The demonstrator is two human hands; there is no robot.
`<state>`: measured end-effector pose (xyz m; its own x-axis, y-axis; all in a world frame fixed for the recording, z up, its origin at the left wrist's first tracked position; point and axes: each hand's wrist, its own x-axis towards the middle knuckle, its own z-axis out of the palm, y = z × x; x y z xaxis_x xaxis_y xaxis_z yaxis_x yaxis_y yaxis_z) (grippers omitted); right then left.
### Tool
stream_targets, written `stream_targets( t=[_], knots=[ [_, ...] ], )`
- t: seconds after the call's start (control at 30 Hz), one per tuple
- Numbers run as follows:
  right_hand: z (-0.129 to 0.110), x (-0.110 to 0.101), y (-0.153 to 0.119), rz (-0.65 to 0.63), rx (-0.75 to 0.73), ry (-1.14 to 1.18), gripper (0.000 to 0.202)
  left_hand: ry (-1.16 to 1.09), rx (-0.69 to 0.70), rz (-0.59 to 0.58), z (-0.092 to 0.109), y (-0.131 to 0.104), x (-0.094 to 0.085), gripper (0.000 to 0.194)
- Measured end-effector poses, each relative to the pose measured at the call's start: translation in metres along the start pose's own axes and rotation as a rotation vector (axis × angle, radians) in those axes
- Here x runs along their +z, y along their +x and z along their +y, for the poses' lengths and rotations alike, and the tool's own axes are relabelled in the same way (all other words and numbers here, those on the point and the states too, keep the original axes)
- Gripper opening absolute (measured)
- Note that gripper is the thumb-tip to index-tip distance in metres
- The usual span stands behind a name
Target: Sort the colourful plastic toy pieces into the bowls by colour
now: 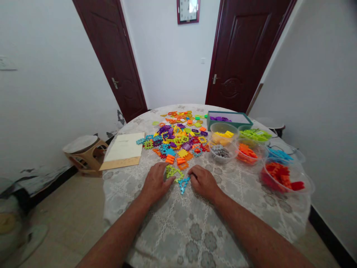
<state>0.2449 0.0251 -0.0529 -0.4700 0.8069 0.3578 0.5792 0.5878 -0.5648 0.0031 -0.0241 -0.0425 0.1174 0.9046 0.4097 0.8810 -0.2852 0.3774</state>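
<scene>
My left hand (157,181) has its thumb and fingers closed around the left side of a lime-green openwork plastic building piece (177,172). Just below that, a blue triangular building piece (183,185) points toward me and meets the green one's lower edge. The curled fingers of my right hand (203,181) pinch the blue triangle's upper right corner. Two orange ribbed connector pieces (181,161) lie right behind the green piece. Beyond them spreads a heap of mixed colourful building pieces (174,137).
Clear plastic tubs (308,182) of colour-sorted pieces stand at the right. Behind them is a green box (237,118) with purple pieces inside. A cream paper folder (125,147) lies at the left on the round, cloth-covered table (195,223). A wooden stool (86,156) stands left of it.
</scene>
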Motion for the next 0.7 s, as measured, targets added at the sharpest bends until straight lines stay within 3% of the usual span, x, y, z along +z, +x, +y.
stream_targets(
  t=[0.1,0.3,0.43,0.7],
  knots=[
    [0.0,0.0,-0.001,-0.006,-0.008,0.003,0.02,0.113,-0.052,-0.072,0.006,0.005,0.002,0.055],
    [0.001,0.002,-0.002,-0.021,-0.006,-0.001,0.019,0.152,-0.125,-0.176,0.021,0.018,0.005,0.043],
    [-0.006,0.0,-0.004,-0.085,-0.068,-0.031,0.014,-0.003,-0.175,-0.169,0.025,0.024,0.007,0.049],
    [-0.014,0.001,-0.004,-0.167,-0.103,-0.175,0.015,-0.318,-0.151,-0.155,0.023,0.024,0.02,0.071]
  ],
)
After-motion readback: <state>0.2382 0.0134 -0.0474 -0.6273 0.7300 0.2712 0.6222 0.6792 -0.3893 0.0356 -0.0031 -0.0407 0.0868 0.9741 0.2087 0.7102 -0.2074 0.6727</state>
